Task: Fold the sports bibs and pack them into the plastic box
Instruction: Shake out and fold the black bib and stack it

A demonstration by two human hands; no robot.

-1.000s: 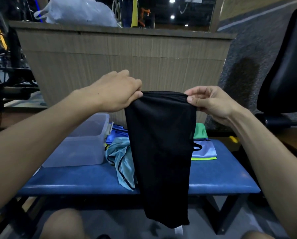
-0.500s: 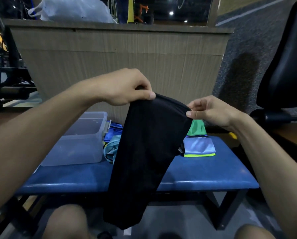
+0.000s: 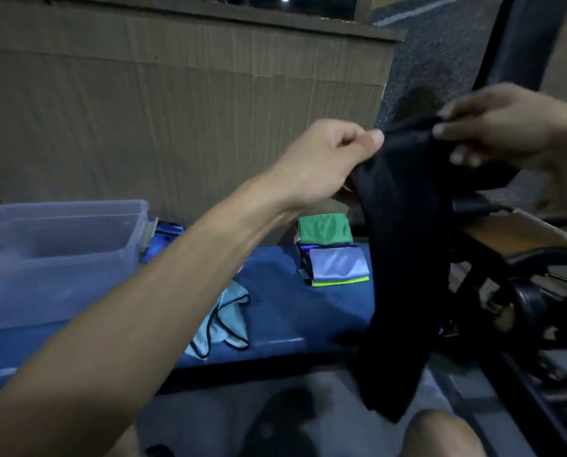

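A black bib (image 3: 404,258) hangs folded lengthwise in the air at the right end of the blue bench (image 3: 292,311). My left hand (image 3: 325,159) grips its top left edge and my right hand (image 3: 503,123) pinches its top right edge, both held above the bench. The clear plastic box (image 3: 61,255) stands on the bench's left part with nothing visible inside. A light blue bib (image 3: 224,321) lies crumpled at the bench's front edge. A folded green bib (image 3: 325,227) and a stack of folded bibs (image 3: 338,267) lie at the back right.
A wood-panelled counter (image 3: 183,103) rises right behind the bench. A black chair (image 3: 519,44) and dark gym equipment (image 3: 522,311) crowd the right side. Another blue cloth (image 3: 161,240) sits beside the box. My knees show at the bottom.
The view has swung left and down. Both hands have carried the black bib to the right, and my right hand has risen level with the left.
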